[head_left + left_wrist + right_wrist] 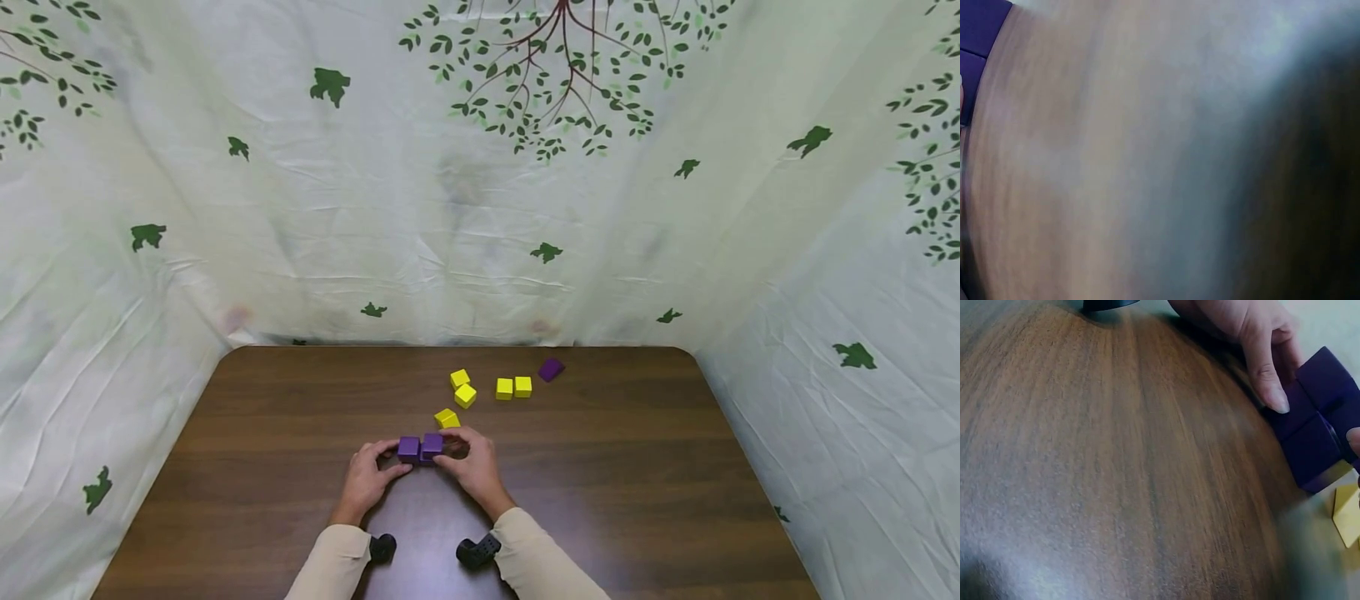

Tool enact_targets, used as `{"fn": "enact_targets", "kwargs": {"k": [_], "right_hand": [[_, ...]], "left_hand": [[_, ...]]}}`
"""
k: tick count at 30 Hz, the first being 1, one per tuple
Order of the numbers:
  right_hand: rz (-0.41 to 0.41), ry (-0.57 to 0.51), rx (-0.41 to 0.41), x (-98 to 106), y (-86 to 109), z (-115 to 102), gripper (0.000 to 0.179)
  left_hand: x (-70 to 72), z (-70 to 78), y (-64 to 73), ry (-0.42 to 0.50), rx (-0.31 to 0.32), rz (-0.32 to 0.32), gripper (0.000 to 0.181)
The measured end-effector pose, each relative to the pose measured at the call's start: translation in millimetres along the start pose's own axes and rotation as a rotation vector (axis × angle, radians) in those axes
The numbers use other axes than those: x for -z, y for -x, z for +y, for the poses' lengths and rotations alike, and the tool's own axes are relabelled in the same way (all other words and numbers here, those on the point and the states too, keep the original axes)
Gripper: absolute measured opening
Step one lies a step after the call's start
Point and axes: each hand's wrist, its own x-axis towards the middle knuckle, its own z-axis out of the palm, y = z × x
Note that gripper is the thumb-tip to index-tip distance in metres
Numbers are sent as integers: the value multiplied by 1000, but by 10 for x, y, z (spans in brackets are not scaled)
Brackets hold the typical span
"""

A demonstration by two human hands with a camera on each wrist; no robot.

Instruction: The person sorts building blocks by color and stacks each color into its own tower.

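A pale left sleeve (330, 562) and a pale right sleeve (551, 562) are extended over the wooden surface (637, 500) from its near side, the near edge being out of view. A black wrist device (383, 548) is fitted at the left cuff.

A group of purple blocks (409, 448) is located directly between the hands, roughly midway between the left and right edges of the surface and well apart from the far edge. Its left end is gripped by the thumb and fingers of the left hand (366, 477); its right end is pinched between the thumb and forefinger of the right hand (477, 468). Support from both ends is presumably applied so that the blocks are aligned and prevented from slipping. Seams between adjoining purple faces are visible in the right wrist view; the block count cannot be confirmed.

A yellow block (447, 418) is positioned just beyond the group. Two pairs of yellow blocks (466, 396) and a loose purple block (551, 370) are placed nearer the far edge, probably for access without obstruction.
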Motion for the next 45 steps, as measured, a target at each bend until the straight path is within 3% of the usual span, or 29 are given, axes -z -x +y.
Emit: {"fn": "enact_targets", "kwargs": {"k": [5, 21, 33, 40, 45], "right_hand": [[11, 12, 22, -30, 4, 0, 38], [-3, 11, -12, -64, 6, 2, 38], [-13, -50, -44, -13, 82, 88, 50], [58, -143, -82, 421, 180, -85, 45], [153, -135, -87, 824, 165, 78, 42]], "left_hand": [[-2, -9, -6, -5, -1, -6, 42], [-10, -20, -37, -3, -1, -23, 43], [-23, -49, -27, 1, -14, 11, 42], [-33, -47, -21, -1, -2, 1, 43], [-38, -39, -16, -5, 5, 1, 43]]}}
